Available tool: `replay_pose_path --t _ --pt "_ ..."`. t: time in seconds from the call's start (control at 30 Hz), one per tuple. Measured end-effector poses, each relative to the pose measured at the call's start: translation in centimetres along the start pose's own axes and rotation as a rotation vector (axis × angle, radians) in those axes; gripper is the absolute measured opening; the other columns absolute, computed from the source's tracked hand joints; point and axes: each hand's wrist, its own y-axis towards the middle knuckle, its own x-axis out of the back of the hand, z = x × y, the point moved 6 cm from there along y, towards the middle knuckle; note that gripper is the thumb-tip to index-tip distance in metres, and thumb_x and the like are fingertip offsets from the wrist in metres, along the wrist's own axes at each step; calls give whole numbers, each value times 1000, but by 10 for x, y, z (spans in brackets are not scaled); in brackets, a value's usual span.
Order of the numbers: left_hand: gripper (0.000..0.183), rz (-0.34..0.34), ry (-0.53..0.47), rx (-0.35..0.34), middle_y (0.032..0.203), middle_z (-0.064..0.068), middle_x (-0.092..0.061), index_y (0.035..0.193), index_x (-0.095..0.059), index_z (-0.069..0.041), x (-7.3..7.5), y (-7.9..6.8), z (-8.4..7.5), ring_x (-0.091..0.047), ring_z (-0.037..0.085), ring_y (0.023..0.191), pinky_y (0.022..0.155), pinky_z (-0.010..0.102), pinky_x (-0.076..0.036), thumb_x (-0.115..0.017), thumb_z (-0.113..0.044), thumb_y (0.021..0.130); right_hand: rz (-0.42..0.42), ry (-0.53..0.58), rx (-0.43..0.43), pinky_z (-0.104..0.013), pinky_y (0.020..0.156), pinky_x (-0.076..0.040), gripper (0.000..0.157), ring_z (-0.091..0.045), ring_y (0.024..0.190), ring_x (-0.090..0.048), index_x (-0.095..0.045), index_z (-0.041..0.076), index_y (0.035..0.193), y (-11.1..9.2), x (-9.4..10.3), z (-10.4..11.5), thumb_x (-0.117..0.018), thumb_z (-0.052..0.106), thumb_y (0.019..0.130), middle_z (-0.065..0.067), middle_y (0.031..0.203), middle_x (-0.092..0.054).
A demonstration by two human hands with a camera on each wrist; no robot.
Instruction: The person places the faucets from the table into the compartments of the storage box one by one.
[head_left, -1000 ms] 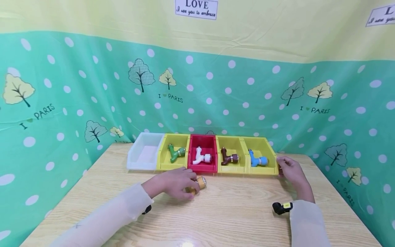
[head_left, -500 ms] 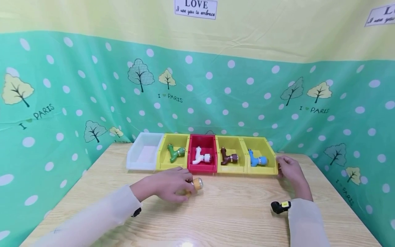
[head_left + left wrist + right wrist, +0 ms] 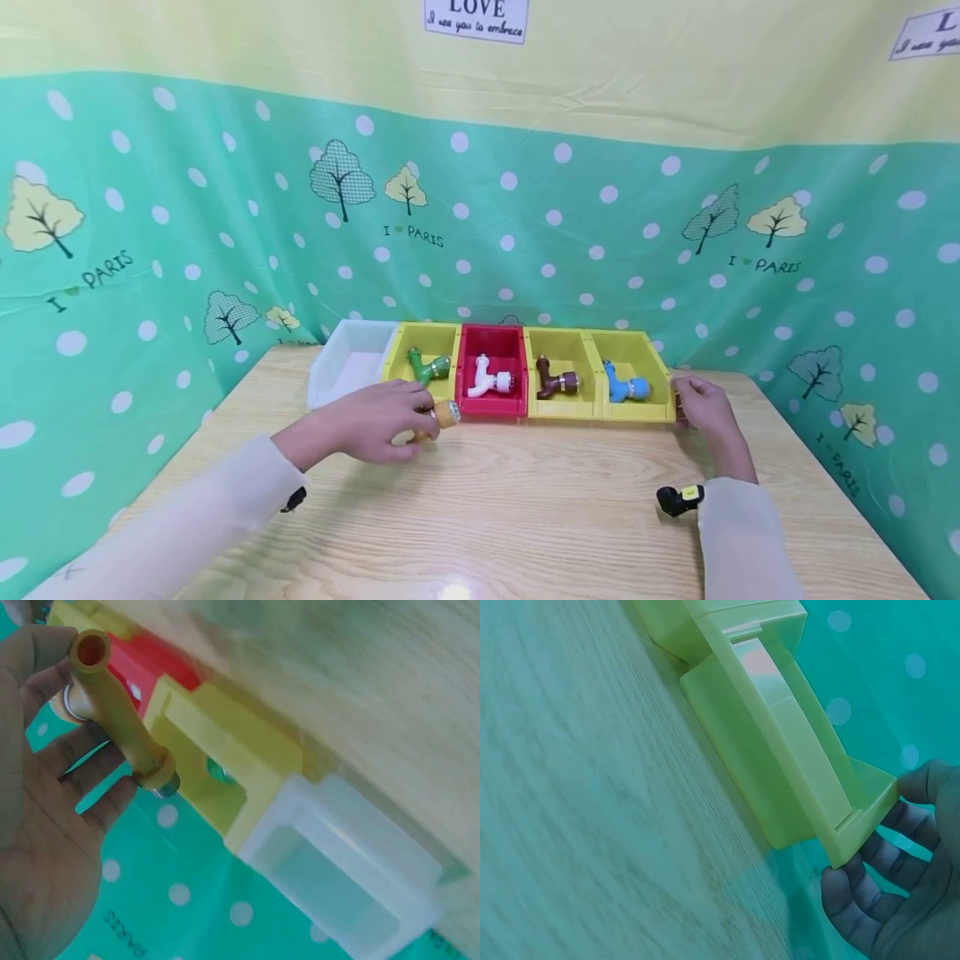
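Note:
My left hand (image 3: 375, 421) holds an orange-yellow tap (image 3: 124, 724) above the table, in front of the left-hand yellow bin (image 3: 397, 350). In the left wrist view the tap's open spout faces the camera, and the fingers curl around its handle end. My right hand (image 3: 708, 417) grips the outer side of the rightmost yellow bin (image 3: 739, 742), thumb at the rim and fingers along the wall. Inside the row of bins lie a green tap (image 3: 423, 365), a white tap (image 3: 480, 382), a brown tap (image 3: 550, 381) and a blue tap (image 3: 617, 385), one in each.
A translucent white bin (image 3: 341, 847) with nothing in it ends the row at the left. The red bin (image 3: 493, 408) stands mid-row. Behind the wooden table (image 3: 540, 500) hangs a green and yellow patterned curtain (image 3: 525, 208).
My left hand has moved left and slightly away from me with the orange-yellow tap, up toward the bins. The right hand stays at the row's right end.

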Motion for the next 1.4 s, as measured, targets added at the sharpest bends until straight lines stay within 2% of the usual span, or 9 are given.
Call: replay_pose_path --t 0.2,0.37,0.6,0.83,1.07,1.23,1.4 --pt "22 -29 47 44 109 -8 -58 116 -70 -33 8 -14 22 -51 15 102 98 41 -48 -67 -33 94 -9 -8 -5 -29 70 -57 53 -27 95 -56 -56 -2 134 0 -1 2 -35 39 108 -21 119 -53" --pt "18 -65 59 49 108 -6 -59 110 -71 -28 13 -25 41 -53 17 101 98 43 -48 -68 -28 92 1 -12 -3 -31 70 -58 53 -25 94 -57 -56 -2 134 -1 -1 2 -36 39 108 -20 117 -54" --pt "12 -95 77 88 106 -4 -59 103 -71 -25 18 -41 70 -51 19 97 85 40 -49 -68 -21 92 12 -7 -11 -32 69 -58 52 -24 91 -58 -58 -1 131 -1 0 1 -36 39 108 -19 117 -55" --pt "13 -132 129 87 99 -5 -55 100 -72 -22 16 -56 95 -48 16 91 77 35 -47 -68 -15 90 12 -9 -11 -31 69 -58 51 -24 90 -58 -57 -1 132 1 -1 1 -36 38 108 -20 117 -54" --pt "11 -102 164 123 99 -4 -56 99 -71 -22 12 -63 117 -47 17 90 76 36 -46 -68 -16 90 2 -5 -22 -31 69 -58 50 -24 91 -57 -58 -1 130 1 1 1 -36 38 107 -19 115 -54" --pt "10 -76 142 154 99 -3 -57 99 -71 -20 9 -63 126 -49 19 91 78 38 -46 -68 -15 91 1 -5 -20 -31 69 -58 52 -24 92 -57 -57 -1 132 1 1 1 -35 39 107 -19 117 -54" --pt "8 -34 148 195 98 -5 -56 96 -69 -24 2 -60 133 -48 18 90 77 38 -46 -68 -17 92 8 -5 -20 -31 69 -58 52 -23 91 -58 -57 0 134 1 -1 0 -36 39 107 -19 118 -55"
